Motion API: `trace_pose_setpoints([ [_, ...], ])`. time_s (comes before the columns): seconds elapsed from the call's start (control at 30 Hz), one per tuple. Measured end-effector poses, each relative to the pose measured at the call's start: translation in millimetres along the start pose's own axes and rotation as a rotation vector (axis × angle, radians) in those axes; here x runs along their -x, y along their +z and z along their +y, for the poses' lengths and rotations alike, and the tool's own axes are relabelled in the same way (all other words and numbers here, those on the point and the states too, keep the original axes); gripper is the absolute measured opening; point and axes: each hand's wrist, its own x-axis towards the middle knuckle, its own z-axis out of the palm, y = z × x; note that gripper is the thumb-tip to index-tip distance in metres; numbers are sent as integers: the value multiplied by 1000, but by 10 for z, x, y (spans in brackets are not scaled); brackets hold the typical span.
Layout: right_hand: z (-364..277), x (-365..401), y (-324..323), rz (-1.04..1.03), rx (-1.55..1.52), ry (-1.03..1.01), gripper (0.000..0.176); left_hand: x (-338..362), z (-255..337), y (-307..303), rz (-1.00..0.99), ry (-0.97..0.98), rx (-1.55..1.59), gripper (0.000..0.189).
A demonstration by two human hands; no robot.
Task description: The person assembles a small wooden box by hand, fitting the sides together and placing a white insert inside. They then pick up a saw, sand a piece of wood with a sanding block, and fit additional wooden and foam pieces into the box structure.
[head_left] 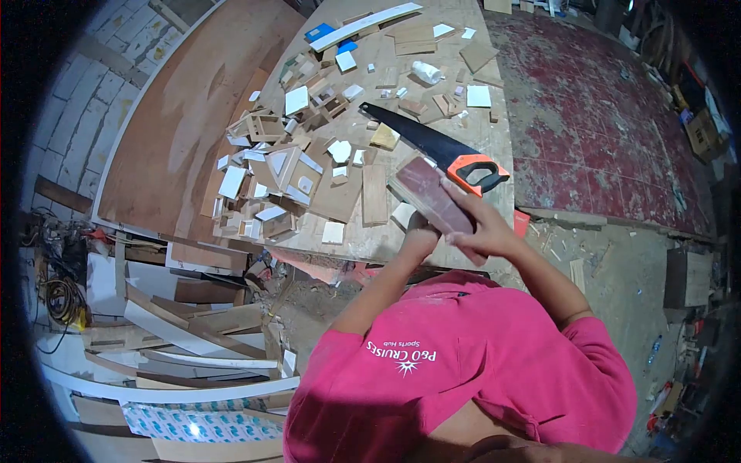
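A long flat block with a worn reddish-brown face like sandpaper and a pale wooden edge is held tilted over the table's near edge. My right hand is closed on its right side, thumb across the near end and fingers along the far side. Below and left of it, my left hand is closed against the block's underside, its fingertips mostly hidden. Just beyond lies a handsaw with a black blade and an orange-and-black handle. A small yellowish wood block sits beside the blade.
The wooden table carries many small wood offcuts and box-like pieces on the left. A white bottle and a long white strip lie farther back. Boards are stacked at lower left; a red-stained surface is at right.
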Motion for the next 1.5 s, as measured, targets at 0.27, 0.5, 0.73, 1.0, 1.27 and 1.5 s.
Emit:
trace_pose_setpoints([
  [0.27,203,-56,26,129,-55,131,88,-62,268,-289,-128,475,-769,38],
  [0.5,209,-150,-45,93,-45,86,91,-168,350,-318,-105,702,-773,40],
  [0.73,-173,-27,35,-86,50,-13,91,-274,239,-414,-112,839,-910,35],
  [1.0,-237,23,0,-96,50,-47,92,-170,393,-380,-167,835,-942,39],
  [1.27,-59,-8,-9,-100,102,-11,90,-71,651,-288,-165,195,-1028,51],
  [1.5,293,-272,-57,203,-186,105,83,-58,498,-265,-223,290,-101,54],
])
